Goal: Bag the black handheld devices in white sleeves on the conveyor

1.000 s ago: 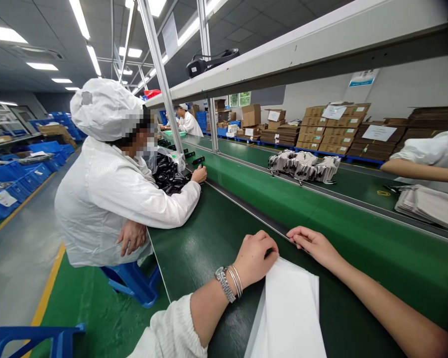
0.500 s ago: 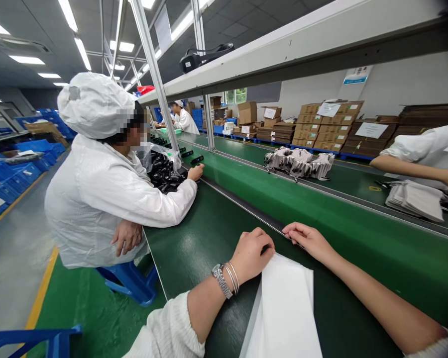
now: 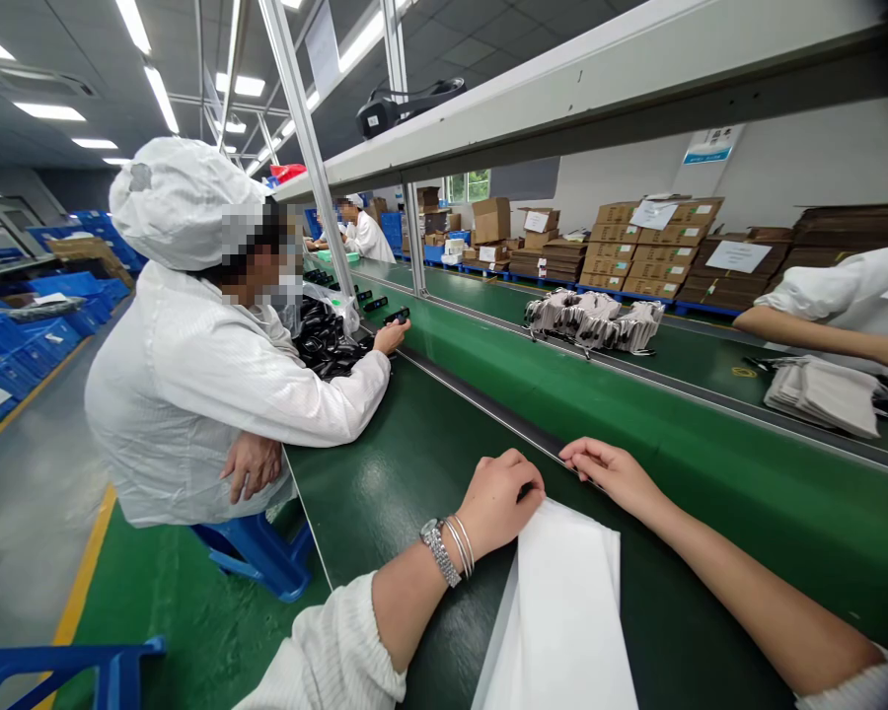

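Note:
A folded white sheet (image 3: pixel 573 602) lies on the dark green bench (image 3: pixel 370 483) in front of me. My left hand (image 3: pixel 499 498), with a watch and bangles at the wrist, rests at the sheet's far corner, its fingers curled; whatever is between the fingertips is hidden. To the right, my right hand (image 3: pixel 611 473) lies at the bench's metal edge, fingers bent and close together, apart from the sheet. What its fingertips hold, if anything, is too small to tell.
A person in white (image 3: pixel 214 365) sits at left, holding a small black device (image 3: pixel 398 316) beside a pile of black items (image 3: pixel 326 340). Across the green belt (image 3: pixel 710 454) lie white pouches (image 3: pixel 592 320) and another person's arms. A shelf (image 3: pixel 562 108) crosses overhead.
The seated person's hand has lifted slightly with the black device, which now shows more clearly. My hands and the white sheet have hardly moved.

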### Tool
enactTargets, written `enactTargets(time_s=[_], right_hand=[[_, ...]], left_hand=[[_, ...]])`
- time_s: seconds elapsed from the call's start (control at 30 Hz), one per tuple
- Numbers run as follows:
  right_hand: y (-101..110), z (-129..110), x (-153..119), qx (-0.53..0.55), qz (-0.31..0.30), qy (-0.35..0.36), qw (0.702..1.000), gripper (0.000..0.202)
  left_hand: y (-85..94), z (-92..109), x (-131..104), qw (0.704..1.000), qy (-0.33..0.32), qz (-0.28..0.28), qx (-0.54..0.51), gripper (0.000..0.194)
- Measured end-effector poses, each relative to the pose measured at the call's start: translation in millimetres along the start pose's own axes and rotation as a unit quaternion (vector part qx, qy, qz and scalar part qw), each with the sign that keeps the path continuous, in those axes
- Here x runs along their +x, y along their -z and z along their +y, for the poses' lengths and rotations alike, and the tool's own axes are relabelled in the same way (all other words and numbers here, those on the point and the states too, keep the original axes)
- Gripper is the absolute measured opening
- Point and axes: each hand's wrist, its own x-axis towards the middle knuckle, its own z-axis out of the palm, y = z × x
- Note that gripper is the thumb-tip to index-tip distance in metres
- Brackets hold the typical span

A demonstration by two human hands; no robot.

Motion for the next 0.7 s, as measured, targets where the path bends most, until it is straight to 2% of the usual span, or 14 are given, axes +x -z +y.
enactTargets(time_s=[0.7], right_hand=[[1.0, 0.8, -0.6, -0.004, -0.011, -0.011, 1.0, 0.032]], left_hand=[[-0.8, -0.9, 0.5, 1.0, 0.0, -0.002, 0.002, 0.012]])
